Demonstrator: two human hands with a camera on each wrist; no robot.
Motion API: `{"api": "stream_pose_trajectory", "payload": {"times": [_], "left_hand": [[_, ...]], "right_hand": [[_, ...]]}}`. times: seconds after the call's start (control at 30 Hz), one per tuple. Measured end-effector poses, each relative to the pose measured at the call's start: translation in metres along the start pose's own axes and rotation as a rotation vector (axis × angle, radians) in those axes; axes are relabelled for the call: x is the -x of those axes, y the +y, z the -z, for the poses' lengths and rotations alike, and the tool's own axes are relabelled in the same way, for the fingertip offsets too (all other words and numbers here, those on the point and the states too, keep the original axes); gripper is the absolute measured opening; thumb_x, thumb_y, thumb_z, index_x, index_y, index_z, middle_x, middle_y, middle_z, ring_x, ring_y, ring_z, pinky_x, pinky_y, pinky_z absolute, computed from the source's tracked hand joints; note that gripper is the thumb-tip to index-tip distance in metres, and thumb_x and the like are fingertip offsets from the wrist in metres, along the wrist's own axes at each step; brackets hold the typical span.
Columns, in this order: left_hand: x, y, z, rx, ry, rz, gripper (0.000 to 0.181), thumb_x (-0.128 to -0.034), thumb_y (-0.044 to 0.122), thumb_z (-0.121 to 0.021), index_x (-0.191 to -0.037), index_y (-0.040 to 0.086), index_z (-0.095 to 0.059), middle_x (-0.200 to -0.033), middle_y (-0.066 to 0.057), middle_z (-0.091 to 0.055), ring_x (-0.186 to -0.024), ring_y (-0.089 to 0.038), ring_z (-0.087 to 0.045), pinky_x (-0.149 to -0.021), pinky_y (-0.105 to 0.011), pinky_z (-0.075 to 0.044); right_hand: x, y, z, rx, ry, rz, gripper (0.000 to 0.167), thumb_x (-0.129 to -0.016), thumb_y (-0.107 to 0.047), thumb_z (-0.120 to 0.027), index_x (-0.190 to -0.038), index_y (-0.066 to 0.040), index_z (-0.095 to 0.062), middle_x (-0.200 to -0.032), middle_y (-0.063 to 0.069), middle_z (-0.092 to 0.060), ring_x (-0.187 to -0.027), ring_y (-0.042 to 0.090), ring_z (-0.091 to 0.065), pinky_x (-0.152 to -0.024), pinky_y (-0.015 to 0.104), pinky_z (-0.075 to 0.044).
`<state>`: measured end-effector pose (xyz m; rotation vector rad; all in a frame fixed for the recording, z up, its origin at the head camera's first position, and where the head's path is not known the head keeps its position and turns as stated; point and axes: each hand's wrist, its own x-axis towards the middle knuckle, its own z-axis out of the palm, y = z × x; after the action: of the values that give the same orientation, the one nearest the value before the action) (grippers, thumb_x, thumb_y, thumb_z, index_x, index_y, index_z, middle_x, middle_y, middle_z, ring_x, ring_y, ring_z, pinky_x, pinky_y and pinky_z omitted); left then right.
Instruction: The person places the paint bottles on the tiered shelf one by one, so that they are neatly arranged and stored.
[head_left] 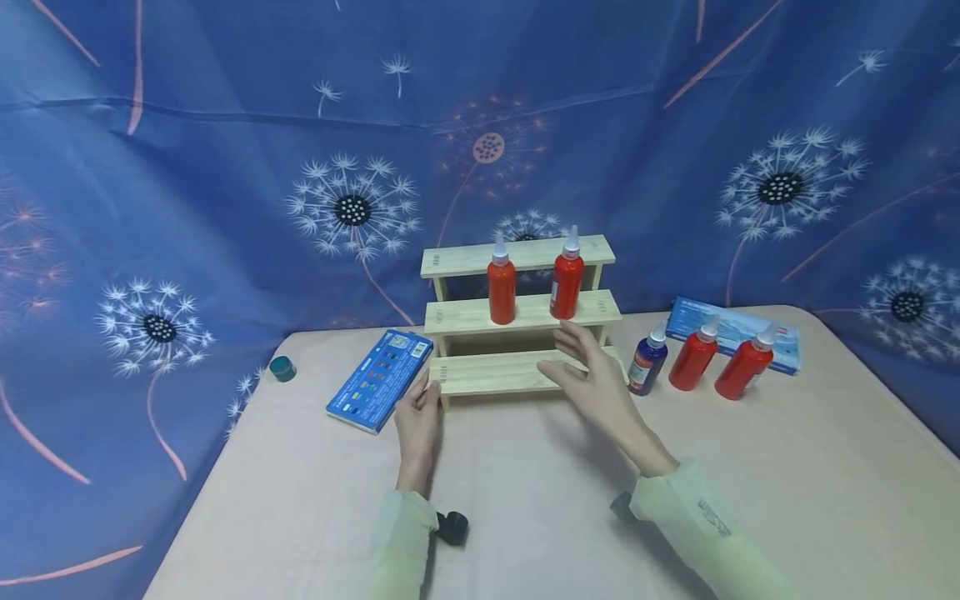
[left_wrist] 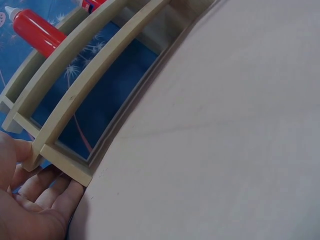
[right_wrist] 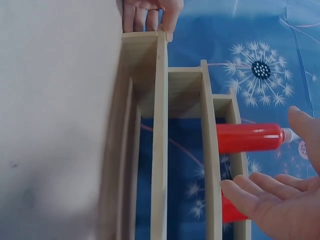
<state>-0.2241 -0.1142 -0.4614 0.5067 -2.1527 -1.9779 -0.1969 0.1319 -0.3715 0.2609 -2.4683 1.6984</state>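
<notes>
A three-tier pale wooden stand (head_left: 487, 372) stands on the table. My left hand (head_left: 417, 421) holds its left end at the lowest tier; in the left wrist view the thumb lies at the board's end and the fingers touch the side panel. On the middle tier stand two upright bottles with clear nozzle caps: an orange-red bottle (head_left: 502, 292) and a red bottle (head_left: 567, 283). My right hand (head_left: 592, 379) is in front of the right half of the stand, thumb and fingers spread apart, holding nothing. Its fingertips are just below the red bottle in the head view.
Right of the stand are a dark blue bottle (head_left: 647, 362) and two red bottles (head_left: 692, 360), with a light-blue box (head_left: 783, 337) behind them. A blue box (head_left: 381, 379) lies to the left, near a small green lid (head_left: 282, 368). A blue dandelion-print cloth (head_left: 225, 208) hangs behind.
</notes>
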Motion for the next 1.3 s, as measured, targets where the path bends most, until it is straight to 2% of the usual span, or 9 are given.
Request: {"api": "stream_pose_trajectory", "payload": {"times": [0.17,0.37,0.47,0.73,0.93,1.0,1.1,1.3], "left_hand": [[-0.001,0.001,-0.001,-0.006,-0.004,0.014,0.043,-0.0994,0.024,-0.057,-0.139,0.009,-0.053,-0.126,-0.013,-0.064,-0.115,-0.025,-0.063,-0.094,-0.036,-0.055],[-0.001,0.003,-0.001,-0.007,-0.016,0.021,0.043,-0.1,0.024,-0.056,-0.14,0.01,-0.052,-0.125,-0.012,-0.065,-0.112,-0.023,-0.065,-0.086,-0.027,-0.058],[-0.001,0.004,-0.001,-0.002,-0.022,0.025,0.042,-0.1003,0.024,-0.056,-0.14,0.011,-0.052,-0.126,-0.011,-0.065,-0.112,-0.022,-0.066,-0.083,-0.025,-0.058],[-0.002,0.004,-0.003,0.019,-0.031,-0.008,0.042,-0.1001,0.022,-0.056,-0.14,0.008,-0.052,-0.129,-0.014,-0.062,-0.116,-0.025,-0.063,-0.091,-0.032,-0.056],[-0.001,0.005,0.0,0.028,-0.047,0.005,0.043,-0.1011,0.022,-0.054,-0.142,0.009,-0.049,-0.132,-0.015,-0.06,-0.119,-0.026,-0.061,-0.091,-0.03,-0.055],[-0.001,0.005,0.002,0.022,-0.05,0.017,0.044,-0.1015,0.023,-0.053,-0.143,0.01,-0.049,-0.134,-0.014,-0.059,-0.12,-0.026,-0.06,-0.092,-0.03,-0.055],[0.0,0.004,0.005,0.018,-0.052,0.038,0.044,-0.1019,0.024,-0.053,-0.143,0.01,-0.048,-0.135,-0.014,-0.058,-0.121,-0.025,-0.06,-0.092,-0.03,-0.055],[-0.001,0.003,0.005,0.028,-0.05,0.047,0.043,-0.1012,0.021,-0.054,-0.142,0.009,-0.049,-0.134,-0.016,-0.058,-0.121,-0.027,-0.059,-0.092,-0.032,-0.055]], "right_hand": [[0.011,0.006,0.013,0.01,0.007,-0.02,0.073,-0.091,-0.034,-0.069,-0.15,-0.009,-0.033,-0.149,0.015,-0.044,-0.136,0.031,-0.044,-0.108,0.049,-0.042],[0.023,0.014,0.028,0.034,0.043,-0.01,0.072,-0.092,-0.03,-0.069,-0.15,-0.008,-0.033,-0.148,0.016,-0.045,-0.135,0.032,-0.046,-0.106,0.046,-0.044],[0.029,0.019,0.036,0.074,0.052,-0.026,0.074,-0.092,-0.034,-0.069,-0.151,-0.011,-0.031,-0.148,0.016,-0.046,-0.134,0.033,-0.047,-0.105,0.047,-0.044],[0.046,0.031,0.06,0.148,0.093,-0.064,0.072,-0.093,-0.036,-0.066,-0.151,-0.009,-0.032,-0.148,0.017,-0.046,-0.132,0.035,-0.049,-0.103,0.051,-0.044],[0.055,0.042,0.074,0.177,0.122,-0.066,0.067,-0.095,-0.032,-0.065,-0.148,-0.005,-0.034,-0.146,0.019,-0.047,-0.13,0.036,-0.05,-0.098,0.034,-0.048],[0.058,0.046,0.078,0.188,0.126,-0.088,0.069,-0.095,-0.033,-0.065,-0.149,-0.005,-0.032,-0.146,0.02,-0.046,-0.13,0.038,-0.049,-0.098,0.036,-0.047],[0.062,0.051,0.086,0.202,0.132,-0.141,0.073,-0.095,-0.037,-0.064,-0.151,-0.005,-0.029,-0.147,0.02,-0.045,-0.132,0.039,-0.047,-0.1,0.046,-0.044],[0.071,0.061,0.107,0.253,0.171,-0.227,0.079,-0.095,-0.043,-0.061,-0.154,-0.008,-0.022,-0.149,0.021,-0.042,-0.133,0.041,-0.044,-0.1,0.052,-0.043]]}}
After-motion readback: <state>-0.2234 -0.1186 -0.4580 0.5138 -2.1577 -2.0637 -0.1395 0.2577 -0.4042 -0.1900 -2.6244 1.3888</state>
